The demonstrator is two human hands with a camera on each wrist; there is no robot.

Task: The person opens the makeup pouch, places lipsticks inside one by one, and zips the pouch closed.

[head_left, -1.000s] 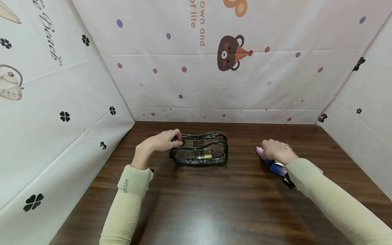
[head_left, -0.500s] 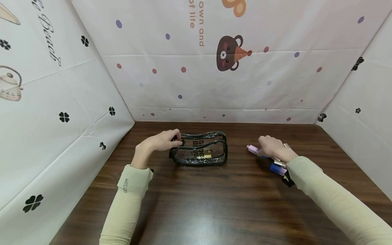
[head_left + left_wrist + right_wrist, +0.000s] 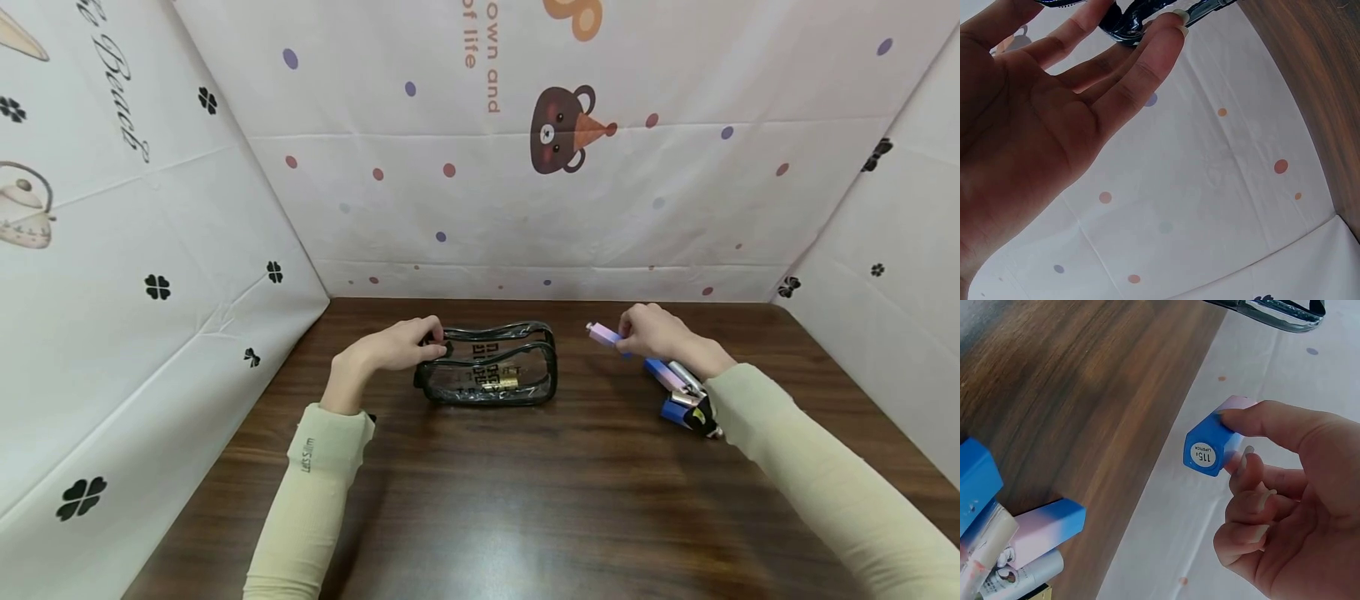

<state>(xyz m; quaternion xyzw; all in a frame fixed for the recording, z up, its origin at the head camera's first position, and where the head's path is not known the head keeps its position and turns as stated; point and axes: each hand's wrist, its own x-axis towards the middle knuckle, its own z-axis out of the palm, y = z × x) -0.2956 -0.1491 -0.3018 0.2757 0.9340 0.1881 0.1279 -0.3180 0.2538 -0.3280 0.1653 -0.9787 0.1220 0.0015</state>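
Note:
My left hand [image 3: 392, 347] grips the left end of a clear zip pouch [image 3: 487, 402] with black trim, thumb at its opening. A small gold item [image 3: 501, 383] shows through the pouch's clear side. In the left wrist view, fingers [image 3: 1141, 78] lie against the pouch's dark trim [image 3: 1127, 28]. To the right of the pouch, my right hand [image 3: 657, 332] pinches a pink-and-blue lipstick [image 3: 602, 334] between thumb and fingers, pink end toward the pouch. Its blue base [image 3: 1200, 450] bears a round white "LIPSTICK" label in the right wrist view.
Below the right hand lies a cluster of several cosmetic tubes, with a pink-and-blue lipstick [image 3: 663, 374], a silver tube [image 3: 686, 377] and a black item [image 3: 702, 417] with a yellow mark. Printed white sheets [image 3: 480, 217] stand behind and beside the brown table [image 3: 480, 475].
My right hand has lifted the lipstick away from the cluster, moving left and toward the back, uncovering more of the tubes. The left hand and pouch stay in place.

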